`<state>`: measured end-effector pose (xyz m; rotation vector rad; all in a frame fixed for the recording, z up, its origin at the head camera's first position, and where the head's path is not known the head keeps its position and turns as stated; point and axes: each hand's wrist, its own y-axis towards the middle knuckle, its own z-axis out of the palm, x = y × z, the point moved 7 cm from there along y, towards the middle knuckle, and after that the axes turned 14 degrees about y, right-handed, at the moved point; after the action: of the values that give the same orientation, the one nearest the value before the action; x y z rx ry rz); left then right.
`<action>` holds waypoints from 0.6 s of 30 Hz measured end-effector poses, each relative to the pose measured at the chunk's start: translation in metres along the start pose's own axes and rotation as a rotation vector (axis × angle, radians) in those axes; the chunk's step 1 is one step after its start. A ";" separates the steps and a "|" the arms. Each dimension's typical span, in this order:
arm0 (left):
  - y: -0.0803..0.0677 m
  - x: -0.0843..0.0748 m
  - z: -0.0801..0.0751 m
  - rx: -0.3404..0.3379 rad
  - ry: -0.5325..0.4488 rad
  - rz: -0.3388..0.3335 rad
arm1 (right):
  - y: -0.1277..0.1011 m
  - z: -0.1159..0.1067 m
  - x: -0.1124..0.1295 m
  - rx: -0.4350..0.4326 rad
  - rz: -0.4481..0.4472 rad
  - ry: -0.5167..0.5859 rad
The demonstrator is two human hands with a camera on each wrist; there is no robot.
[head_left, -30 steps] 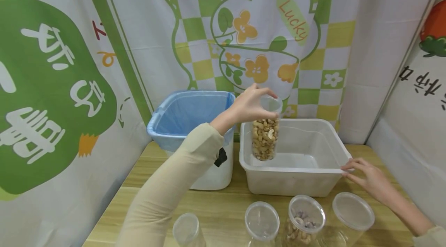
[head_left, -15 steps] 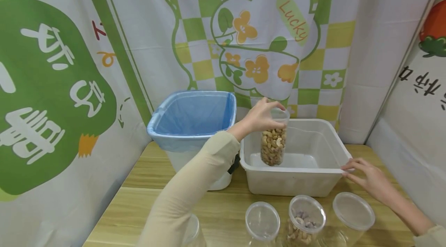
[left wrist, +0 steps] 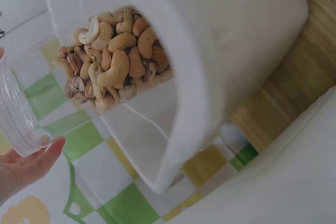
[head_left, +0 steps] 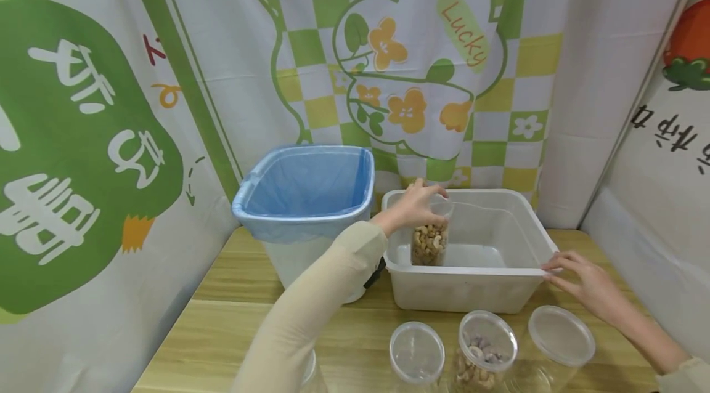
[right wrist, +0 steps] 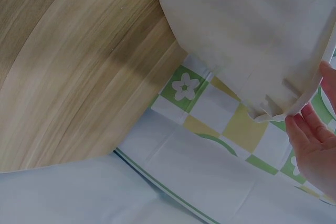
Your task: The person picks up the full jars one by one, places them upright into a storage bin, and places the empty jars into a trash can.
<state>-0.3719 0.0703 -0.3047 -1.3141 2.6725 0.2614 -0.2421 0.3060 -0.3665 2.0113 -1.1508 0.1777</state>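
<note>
A clear plastic jar (head_left: pixel 429 244) partly filled with cashews stands upright within the left part of a white plastic tub (head_left: pixel 463 289). My left hand (head_left: pixel 413 207) grips it near the lidded top, thumb and fingers on opposite sides. In the left wrist view the cashews (left wrist: pixel 113 59) show through the wall, and the jar's lower end is hidden behind the tub's rim. Whether the jar touches the tub floor cannot be seen. My right hand (head_left: pixel 588 288) pinches the tub's right rim, and the right wrist view shows its fingers (right wrist: pixel 302 129) on the rim's edge.
Left of the tub stands a white bin with a blue liner (head_left: pixel 310 226). Along the table's front are lidded clear jars: one (head_left: pixel 417 353), one with nuts (head_left: pixel 485 350), one at the right (head_left: pixel 561 336). Another jar (head_left: pixel 313 374) is partly behind my left sleeve.
My left hand has lowered the cashew jar into the tub, first drifting right, then down. The right hand stays on the rim.
</note>
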 end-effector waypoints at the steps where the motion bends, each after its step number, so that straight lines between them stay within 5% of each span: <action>1: 0.000 0.002 0.003 0.008 -0.003 -0.001 | 0.000 0.000 0.000 0.001 0.002 0.002; 18: -0.007 0.024 0.037 0.040 0.007 -0.001 | 0.000 0.000 0.000 -0.006 -0.006 -0.012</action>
<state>-0.3782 0.0563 -0.3467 -1.3065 2.6686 0.2021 -0.2420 0.3063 -0.3669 2.0128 -1.1512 0.1594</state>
